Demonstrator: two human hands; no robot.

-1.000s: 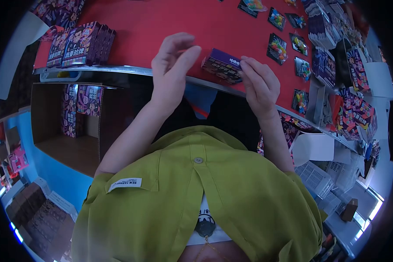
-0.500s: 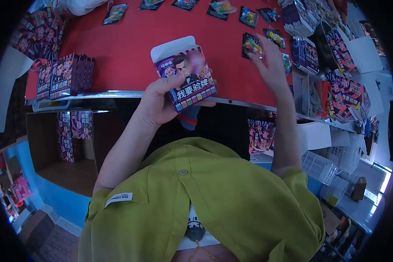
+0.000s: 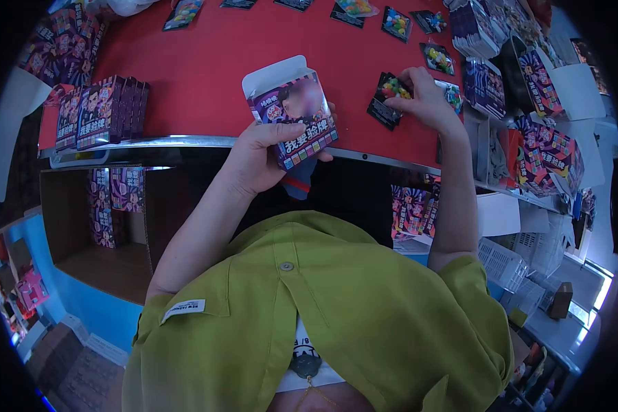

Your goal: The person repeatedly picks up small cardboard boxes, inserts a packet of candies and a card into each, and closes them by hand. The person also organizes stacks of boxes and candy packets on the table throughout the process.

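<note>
Box (image 3: pixel 296 117) front partly blurred, left hand (image 3: pixel 254 161) covering its lower corner

A big red table (image 3: pixel 206 62) with a shiny metal edge holds many things. A row of purple boxes (image 3: pixel 99 110) stands on it near that edge, far to the left of the small dark candy packets (image 3: pixel 384 103), and more purple boxes (image 3: pixel 65 41) are piled behind the row at the table's left end. More candy packets (image 3: pixel 436 58) lie flat on the red top behind and to the right of the first ones, and stacks of flat purple cartons (image 3: pixel 484 86) sit just to the right of them.
</note>
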